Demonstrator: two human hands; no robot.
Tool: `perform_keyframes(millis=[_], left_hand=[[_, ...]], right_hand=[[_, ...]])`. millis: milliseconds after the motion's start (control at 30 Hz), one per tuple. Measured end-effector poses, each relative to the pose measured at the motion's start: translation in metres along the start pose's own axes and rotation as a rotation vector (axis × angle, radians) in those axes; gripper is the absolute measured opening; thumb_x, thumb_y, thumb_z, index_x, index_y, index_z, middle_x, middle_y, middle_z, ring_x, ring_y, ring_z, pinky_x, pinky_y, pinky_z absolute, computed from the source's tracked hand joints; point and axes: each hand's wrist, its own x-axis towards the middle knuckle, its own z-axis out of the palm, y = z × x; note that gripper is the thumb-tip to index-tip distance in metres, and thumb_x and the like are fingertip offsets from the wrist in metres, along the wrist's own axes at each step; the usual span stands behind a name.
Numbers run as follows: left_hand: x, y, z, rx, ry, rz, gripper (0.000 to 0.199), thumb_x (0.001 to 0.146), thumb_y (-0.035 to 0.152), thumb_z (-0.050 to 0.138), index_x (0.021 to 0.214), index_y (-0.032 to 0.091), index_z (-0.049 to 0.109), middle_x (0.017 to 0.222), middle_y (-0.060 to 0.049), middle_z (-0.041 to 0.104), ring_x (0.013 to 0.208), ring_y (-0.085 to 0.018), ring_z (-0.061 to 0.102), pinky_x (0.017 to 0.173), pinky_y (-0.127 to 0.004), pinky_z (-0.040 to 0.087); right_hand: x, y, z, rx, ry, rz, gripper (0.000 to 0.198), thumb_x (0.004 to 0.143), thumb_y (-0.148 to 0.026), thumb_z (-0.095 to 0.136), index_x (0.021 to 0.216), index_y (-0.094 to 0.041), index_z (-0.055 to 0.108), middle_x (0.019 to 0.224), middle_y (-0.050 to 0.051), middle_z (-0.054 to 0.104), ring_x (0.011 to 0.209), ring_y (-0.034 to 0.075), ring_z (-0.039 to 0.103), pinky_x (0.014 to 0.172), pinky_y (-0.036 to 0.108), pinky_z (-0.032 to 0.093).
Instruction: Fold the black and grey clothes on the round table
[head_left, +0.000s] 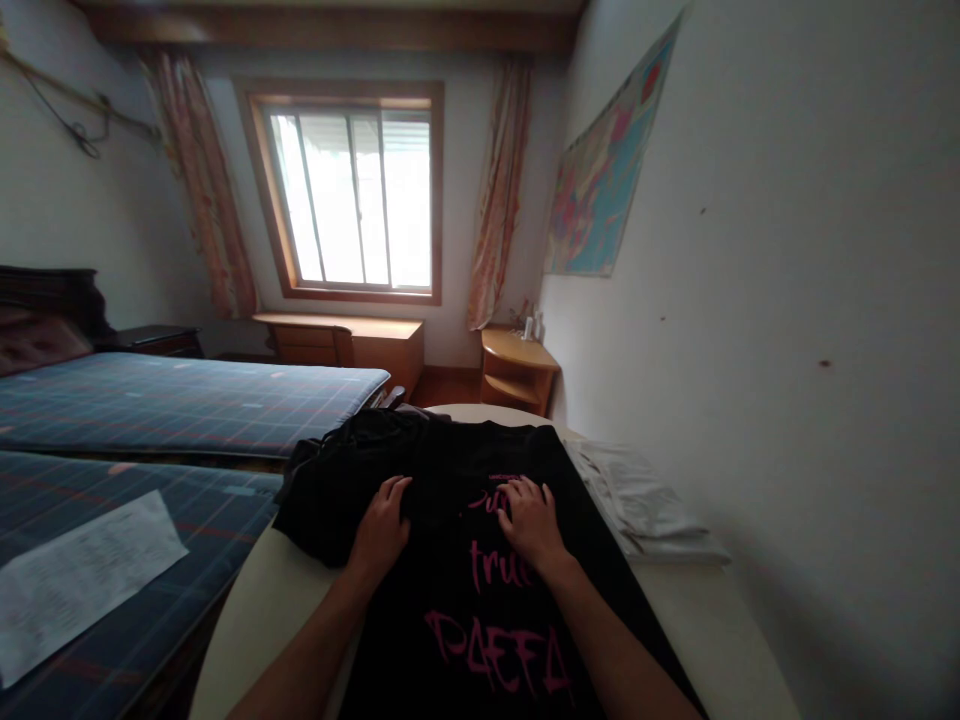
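Note:
A black shirt [457, 610] with pink lettering lies spread over a cream round table [255, 590]. My left hand [382, 525] rests on its left side, beside bunched black cloth [322, 505], with its fingers bent a little and apart from the thumb. On the upper part of the lettering lies my right hand [534, 520], its fingers spread and partly covering the words. Neither hand visibly lifts any cloth. I cannot tell whether the bunched black cloth is part of the shirt or a separate piece.
Folded white cloth [637, 500] sits at the table's right, near the wall. To the left are mattresses with blue plaid covers [225, 395] and a white printed sheet [90, 580]. A wooden desk [382, 340] and a corner shelf [517, 350] stand beyond the table.

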Motion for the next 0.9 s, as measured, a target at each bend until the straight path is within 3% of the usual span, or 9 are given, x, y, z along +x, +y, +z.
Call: perform_keyframes(millis=[200,400,500,667,767,900], left_hand=[[0.0,-0.002,0.002,-0.13,0.05,-0.07,0.052,0.071,-0.005,0.046,0.116,0.021,0.053,0.13,-0.009,0.054,0.119,-0.022,0.059,0.107,-0.04,0.046],[0.001,-0.005,0.002,-0.139,0.03,-0.098,0.04,0.071,-0.005,0.046,0.099,0.021,0.056,0.121,-0.007,0.058,0.117,-0.023,0.06,0.105,-0.04,0.047],[0.001,-0.005,0.003,-0.135,0.0,-0.086,0.04,0.073,-0.003,0.045,0.102,0.021,0.058,0.12,-0.007,0.06,0.113,-0.022,0.062,0.102,-0.038,0.048],[0.002,-0.001,0.004,-0.12,-0.03,-0.115,0.036,0.078,0.002,0.045,0.103,0.02,0.064,0.124,-0.008,0.062,0.114,-0.023,0.062,0.104,-0.038,0.047],[0.004,0.002,0.003,-0.116,-0.021,-0.166,0.028,0.087,0.012,0.042,0.1,0.019,0.067,0.121,-0.008,0.064,0.111,-0.023,0.064,0.102,-0.038,0.048],[0.005,0.006,0.002,-0.091,-0.003,-0.183,0.032,0.097,0.028,0.038,0.099,0.018,0.068,0.12,-0.009,0.064,0.1,-0.022,0.068,0.092,-0.035,0.052]], right_hand=[[0.046,-0.03,0.008,0.186,-0.036,0.159,0.036,0.096,-0.038,0.045,0.122,-0.022,0.062,0.12,0.008,0.068,0.115,0.023,0.059,0.098,0.035,0.04],[0.069,-0.034,0.014,0.243,-0.033,0.196,0.03,0.092,-0.029,0.046,0.114,-0.026,0.067,0.103,0.001,0.073,0.1,0.017,0.065,0.085,0.026,0.045],[0.07,-0.027,0.008,0.25,-0.032,0.218,0.033,0.092,-0.027,0.041,0.113,-0.026,0.067,0.103,0.001,0.072,0.094,0.015,0.066,0.081,0.024,0.046],[0.072,-0.025,0.003,0.186,-0.063,0.202,0.027,0.083,-0.024,0.055,0.105,-0.025,0.07,0.109,0.005,0.071,0.106,0.023,0.062,0.09,0.033,0.044],[0.081,-0.033,0.008,0.171,-0.067,0.176,0.035,0.088,-0.031,0.053,0.119,-0.023,0.064,0.121,0.009,0.067,0.116,0.027,0.057,0.096,0.038,0.041],[0.1,-0.052,0.019,0.208,-0.09,0.145,0.052,0.095,-0.042,0.045,0.143,-0.023,0.044,0.128,0.01,0.064,0.121,0.026,0.055,0.098,0.038,0.041]])
